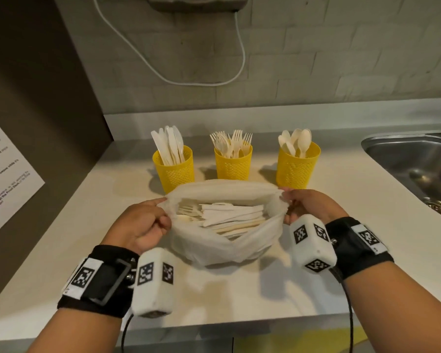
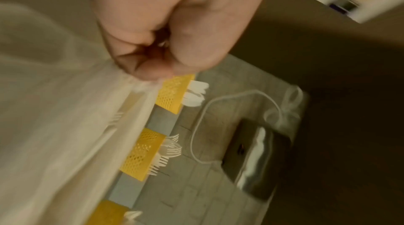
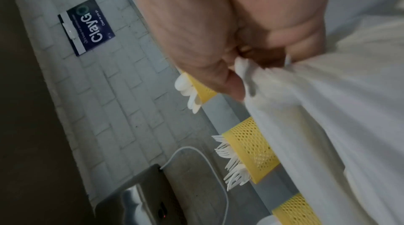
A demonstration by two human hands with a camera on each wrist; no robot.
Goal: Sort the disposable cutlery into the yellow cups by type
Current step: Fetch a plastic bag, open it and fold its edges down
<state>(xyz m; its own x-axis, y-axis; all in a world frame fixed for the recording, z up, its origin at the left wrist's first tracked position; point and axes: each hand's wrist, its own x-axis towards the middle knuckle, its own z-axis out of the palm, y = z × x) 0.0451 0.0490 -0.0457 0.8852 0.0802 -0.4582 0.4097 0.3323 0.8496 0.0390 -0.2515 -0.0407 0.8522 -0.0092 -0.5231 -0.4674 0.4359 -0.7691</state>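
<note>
Plastic bag (image 1: 224, 240) rim pinched by left hand (image 1: 140, 222) and right hand (image 1: 308, 207); keep the mouth spread between them, cutlery (image 1: 229, 217) reachable, cups (image 1: 233, 161) beyond.

Readable text, as I see it:
- Dark blue wall sign (image 3: 86, 26) on the white brick wall: "ClayG" in large white letters; the smaller lines beside it are too blurred for me to read.
- White printed notice (image 1: 4, 179) on the dark panel at my left: only "microwave" is legible.
</note>
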